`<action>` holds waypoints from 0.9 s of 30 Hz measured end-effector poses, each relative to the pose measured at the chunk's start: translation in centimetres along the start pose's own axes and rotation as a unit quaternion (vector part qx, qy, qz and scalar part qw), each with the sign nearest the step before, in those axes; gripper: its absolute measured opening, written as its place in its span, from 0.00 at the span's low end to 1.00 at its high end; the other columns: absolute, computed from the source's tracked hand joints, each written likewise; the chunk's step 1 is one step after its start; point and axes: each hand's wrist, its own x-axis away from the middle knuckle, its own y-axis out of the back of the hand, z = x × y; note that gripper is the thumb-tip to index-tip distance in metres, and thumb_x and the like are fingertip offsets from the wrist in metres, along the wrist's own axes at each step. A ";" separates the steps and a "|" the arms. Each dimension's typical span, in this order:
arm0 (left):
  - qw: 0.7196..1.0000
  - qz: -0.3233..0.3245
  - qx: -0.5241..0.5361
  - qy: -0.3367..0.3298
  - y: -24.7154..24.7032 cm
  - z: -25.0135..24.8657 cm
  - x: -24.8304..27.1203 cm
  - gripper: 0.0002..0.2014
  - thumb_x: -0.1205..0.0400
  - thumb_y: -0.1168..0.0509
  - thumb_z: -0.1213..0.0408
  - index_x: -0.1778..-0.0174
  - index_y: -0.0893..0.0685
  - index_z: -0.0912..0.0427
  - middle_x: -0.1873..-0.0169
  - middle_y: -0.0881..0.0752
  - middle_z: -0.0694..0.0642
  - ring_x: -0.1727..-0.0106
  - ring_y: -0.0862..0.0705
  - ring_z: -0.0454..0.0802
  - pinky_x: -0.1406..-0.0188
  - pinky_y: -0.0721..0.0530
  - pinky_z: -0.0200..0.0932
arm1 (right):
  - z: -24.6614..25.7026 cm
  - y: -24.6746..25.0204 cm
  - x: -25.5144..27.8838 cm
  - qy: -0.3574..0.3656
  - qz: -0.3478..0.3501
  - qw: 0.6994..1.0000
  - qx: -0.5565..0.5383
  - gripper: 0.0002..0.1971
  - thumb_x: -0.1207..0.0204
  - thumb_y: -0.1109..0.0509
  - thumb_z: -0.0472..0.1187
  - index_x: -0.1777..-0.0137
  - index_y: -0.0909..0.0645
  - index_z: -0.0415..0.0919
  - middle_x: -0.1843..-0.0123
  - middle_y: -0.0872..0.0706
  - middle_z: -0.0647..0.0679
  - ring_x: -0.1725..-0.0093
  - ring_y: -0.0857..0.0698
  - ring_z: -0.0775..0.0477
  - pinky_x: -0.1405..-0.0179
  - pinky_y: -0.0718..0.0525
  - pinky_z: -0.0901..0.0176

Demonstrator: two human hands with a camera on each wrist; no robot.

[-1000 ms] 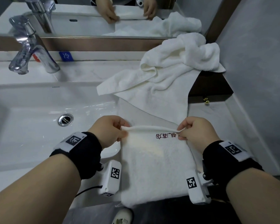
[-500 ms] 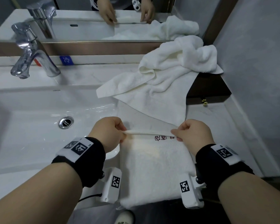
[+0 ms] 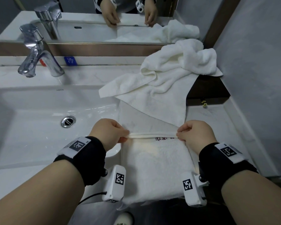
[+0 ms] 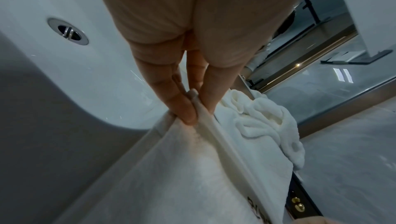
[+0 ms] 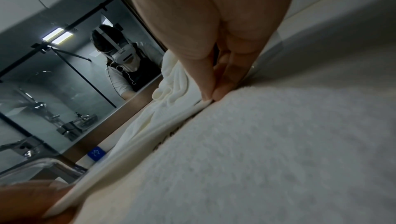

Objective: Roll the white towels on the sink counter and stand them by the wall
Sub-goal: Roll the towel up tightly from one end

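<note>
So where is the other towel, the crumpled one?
In the head view the crumpled towel lies at the counter's back right corner, below the mirror, just beyond the flat towel.

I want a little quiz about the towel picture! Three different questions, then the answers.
1. True or false: the faucet is running.
2. What does each hand pinch? A) the drain B) the flat towel's far edge C) the blue tag
3. Where does the crumpled towel lie?

Key:
1. False, no water shows.
2. B: left hand and right hand pinch the flat towel.
3. By the mirror, beyond the flat towel.
</note>
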 end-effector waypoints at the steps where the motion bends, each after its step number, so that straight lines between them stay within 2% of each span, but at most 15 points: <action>1: 1.000 0.002 -0.004 -0.001 0.0 0.1 -0.1 0.06 0.29 0.23 0.67 0.69 0.14 0.62 0.73 0.09 0.56 0.63 0.07 0.55 0.78 0.25 0.34 | -0.1 0.1 0.0 0.002 0.001 1.000 0.000 0.09 0.33 0.21 0.30 0.64 0.14 0.45 0.64 0.12 0.48 0.60 0.12 0.44 0.54 0.13 0.53; 3: 1.000 0.002 -0.011 -0.011 0.0 0.3 -0.1 0.06 0.29 0.23 0.68 0.65 0.14 0.64 0.73 0.09 0.56 0.65 0.07 0.55 0.71 0.17 0.41 | -0.2 0.2 0.0 0.006 0.005 1.000 0.004 0.09 0.32 0.22 0.30 0.61 0.14 0.45 0.64 0.14 0.49 0.62 0.13 0.46 0.58 0.15 0.56; 5: 1.000 -0.004 0.009 -0.019 -0.2 0.5 -0.2 0.07 0.28 0.22 0.72 0.61 0.14 0.66 0.72 0.10 0.57 0.68 0.08 0.54 0.57 0.09 0.51 | -0.2 0.1 0.0 0.007 0.013 1.000 0.001 0.09 0.30 0.23 0.30 0.58 0.13 0.45 0.64 0.16 0.50 0.64 0.15 0.47 0.59 0.16 0.57; 7: 1.000 -0.013 0.015 -0.024 -0.3 0.7 -0.4 0.07 0.28 0.22 0.72 0.59 0.14 0.64 0.71 0.11 0.57 0.69 0.08 0.54 0.50 0.09 0.56 | -0.3 0.1 0.1 0.001 0.020 1.000 -0.002 0.07 0.29 0.24 0.31 0.57 0.12 0.43 0.63 0.15 0.48 0.62 0.14 0.44 0.54 0.13 0.51; 8: 0.999 -0.019 0.007 -0.028 -0.4 0.8 -0.4 0.08 0.28 0.21 0.71 0.58 0.13 0.63 0.71 0.10 0.55 0.68 0.08 0.54 0.49 0.09 0.56 | -0.3 0.1 0.1 -0.004 0.023 1.000 -0.003 0.06 0.28 0.25 0.31 0.57 0.12 0.43 0.63 0.15 0.47 0.63 0.14 0.43 0.56 0.12 0.50; 11: 0.997 -0.040 -0.045 -0.047 -0.4 1.0 -0.3 0.09 0.29 0.20 0.63 0.59 0.13 0.55 0.68 0.11 0.51 0.65 0.08 0.51 0.53 0.12 0.49 | -0.2 0.0 0.4 -0.034 0.025 0.999 -0.031 0.05 0.25 0.27 0.29 0.57 0.15 0.39 0.69 0.14 0.42 0.75 0.15 0.46 0.74 0.15 0.58; 12: 0.996 -0.042 -0.056 -0.048 -0.3 1.1 -0.2 0.09 0.29 0.19 0.61 0.59 0.13 0.55 0.69 0.11 0.50 0.65 0.09 0.49 0.56 0.14 0.46 | -0.1 -0.1 0.5 -0.045 0.026 0.998 -0.043 0.05 0.24 0.28 0.28 0.57 0.16 0.38 0.71 0.14 0.41 0.77 0.14 0.46 0.75 0.14 0.58; 15: 0.998 -0.027 -0.053 -0.022 0.0 1.4 -0.3 0.12 0.29 0.19 0.58 0.60 0.13 0.60 0.72 0.11 0.51 0.72 0.12 0.45 0.58 0.13 0.45 | 0.3 -0.2 0.3 -0.067 0.030 0.995 -0.071 0.04 0.24 0.29 0.27 0.54 0.18 0.35 0.71 0.13 0.39 0.73 0.10 0.40 0.64 0.08 0.46; 17: 0.998 -0.007 -0.057 -0.006 0.2 1.5 -0.4 0.13 0.28 0.20 0.57 0.60 0.13 0.62 0.73 0.11 0.53 0.72 0.13 0.46 0.59 0.12 0.46 | 0.4 -0.3 0.2 -0.080 0.034 0.993 -0.074 0.04 0.24 0.29 0.27 0.54 0.18 0.35 0.71 0.12 0.38 0.71 0.10 0.39 0.60 0.08 0.44; 21: 0.998 0.039 -0.055 0.010 0.4 1.5 -0.6 0.14 0.24 0.22 0.60 0.60 0.13 0.68 0.73 0.10 0.57 0.74 0.14 0.47 0.72 0.15 0.39 | 0.8 -0.2 0.2 -0.092 0.049 0.993 -0.062 0.04 0.23 0.31 0.27 0.54 0.19 0.35 0.70 0.11 0.37 0.71 0.09 0.42 0.60 0.08 0.50; 24: 0.998 0.046 -0.042 0.015 0.7 1.6 -0.7 0.13 0.26 0.21 0.61 0.60 0.13 0.69 0.72 0.09 0.60 0.73 0.13 0.48 0.71 0.14 0.39 | 1.1 -0.2 0.2 -0.094 0.055 0.992 -0.062 0.04 0.22 0.32 0.27 0.53 0.20 0.34 0.68 0.10 0.37 0.71 0.09 0.45 0.67 0.12 0.59; 27: 0.998 0.053 -0.029 0.021 1.0 1.7 -0.9 0.11 0.28 0.19 0.64 0.64 0.13 0.67 0.73 0.09 0.59 0.73 0.11 0.49 0.69 0.13 0.41 | 1.0 -0.2 0.4 -0.081 0.057 0.993 -0.060 0.05 0.21 0.36 0.26 0.53 0.21 0.35 0.67 0.10 0.38 0.69 0.09 0.45 0.62 0.11 0.57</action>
